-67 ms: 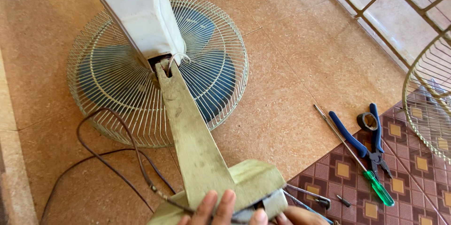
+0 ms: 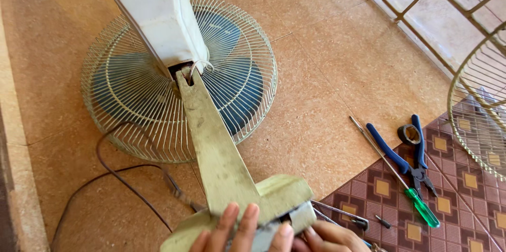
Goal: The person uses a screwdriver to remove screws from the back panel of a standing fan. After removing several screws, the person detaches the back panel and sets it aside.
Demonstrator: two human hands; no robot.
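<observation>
Home floor repair spot: terracotta tiles (image 2: 337,62), patterned mat (image 2: 453,210), scattered hand tools (image 2: 406,157).
</observation>
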